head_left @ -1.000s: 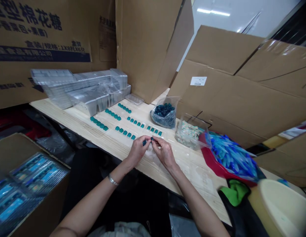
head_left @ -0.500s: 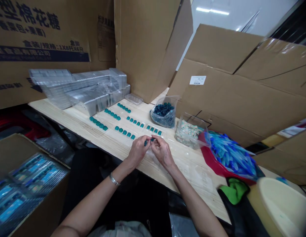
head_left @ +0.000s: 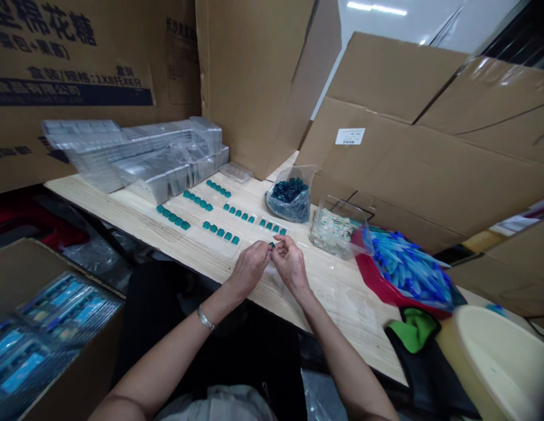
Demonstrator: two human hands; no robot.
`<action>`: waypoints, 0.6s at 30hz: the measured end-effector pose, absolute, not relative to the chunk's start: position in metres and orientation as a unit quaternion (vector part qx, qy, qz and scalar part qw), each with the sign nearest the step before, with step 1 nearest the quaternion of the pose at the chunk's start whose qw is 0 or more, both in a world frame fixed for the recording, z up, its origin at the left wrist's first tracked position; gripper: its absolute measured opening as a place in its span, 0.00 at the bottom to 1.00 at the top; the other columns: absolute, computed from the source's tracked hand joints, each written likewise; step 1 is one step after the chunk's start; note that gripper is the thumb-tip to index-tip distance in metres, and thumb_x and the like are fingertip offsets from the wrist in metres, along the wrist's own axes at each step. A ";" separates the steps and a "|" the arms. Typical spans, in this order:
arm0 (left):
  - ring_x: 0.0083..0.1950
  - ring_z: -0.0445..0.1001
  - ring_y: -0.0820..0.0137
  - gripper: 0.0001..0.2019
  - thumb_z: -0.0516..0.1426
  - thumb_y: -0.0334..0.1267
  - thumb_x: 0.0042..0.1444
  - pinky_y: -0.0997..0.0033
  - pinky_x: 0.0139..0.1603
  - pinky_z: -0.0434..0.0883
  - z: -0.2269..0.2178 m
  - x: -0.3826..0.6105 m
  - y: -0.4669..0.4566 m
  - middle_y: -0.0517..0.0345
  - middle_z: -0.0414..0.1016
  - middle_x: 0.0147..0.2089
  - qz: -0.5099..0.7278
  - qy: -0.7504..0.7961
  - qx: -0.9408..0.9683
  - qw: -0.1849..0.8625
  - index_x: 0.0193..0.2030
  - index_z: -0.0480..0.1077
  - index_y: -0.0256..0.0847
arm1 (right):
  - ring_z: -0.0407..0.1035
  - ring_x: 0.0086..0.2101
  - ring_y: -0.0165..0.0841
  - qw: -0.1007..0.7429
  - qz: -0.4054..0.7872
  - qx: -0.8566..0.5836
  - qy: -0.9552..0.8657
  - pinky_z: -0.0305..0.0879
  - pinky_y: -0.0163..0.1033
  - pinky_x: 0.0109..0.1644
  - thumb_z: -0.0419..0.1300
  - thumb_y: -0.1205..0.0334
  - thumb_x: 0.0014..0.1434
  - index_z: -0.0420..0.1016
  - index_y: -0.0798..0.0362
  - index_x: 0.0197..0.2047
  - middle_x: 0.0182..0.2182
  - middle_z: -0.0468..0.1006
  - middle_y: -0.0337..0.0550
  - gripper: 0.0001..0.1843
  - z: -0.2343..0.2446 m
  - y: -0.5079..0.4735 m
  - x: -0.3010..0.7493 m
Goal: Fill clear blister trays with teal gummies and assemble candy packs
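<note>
The left hand (head_left: 249,269) and right hand (head_left: 290,266) pinch a small teal plastic piece (head_left: 272,245) between their fingertips over the pale wooden counter (head_left: 342,310), mid-counter; a slackened pinch could drop it onto the adjacent clear plastic tray (head_left: 223,248), disturbing its teal rows.

The cardboard carton (head_left: 74,58) reads "棉花糖" in large dark print, with "规格:1X8托X6只" below it.

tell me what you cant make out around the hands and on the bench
In the head view:
- small teal piece: hidden by the left hand and right hand; shape and gripping hand unclear
- dark teal pieces in the clear plastic bag: blurred by the bag
- blue printed packs in the open cardboard box: blurred, cut off by the left edge
</note>
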State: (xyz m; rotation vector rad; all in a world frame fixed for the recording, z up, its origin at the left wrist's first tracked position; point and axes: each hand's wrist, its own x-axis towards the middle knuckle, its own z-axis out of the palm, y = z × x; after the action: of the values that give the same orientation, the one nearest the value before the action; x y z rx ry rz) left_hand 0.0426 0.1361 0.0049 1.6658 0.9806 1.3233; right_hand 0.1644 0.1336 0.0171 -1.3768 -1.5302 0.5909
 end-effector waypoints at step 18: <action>0.41 0.72 0.66 0.10 0.52 0.31 0.55 0.68 0.46 0.65 0.002 0.036 0.144 0.52 0.75 0.39 0.498 0.404 0.711 0.290 0.42 0.71 0.43 | 0.62 0.22 0.26 0.482 0.265 -0.540 -0.637 0.63 0.32 0.27 0.55 0.65 0.50 0.65 0.52 0.42 0.23 0.66 0.33 0.14 0.017 0.128 0.162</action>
State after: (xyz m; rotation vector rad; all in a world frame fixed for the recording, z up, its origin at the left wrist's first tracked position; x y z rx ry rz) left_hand 0.0363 0.1442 0.0022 1.8962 1.0774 1.3277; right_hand 0.1620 0.1279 0.0166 -1.3172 -1.5533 0.6457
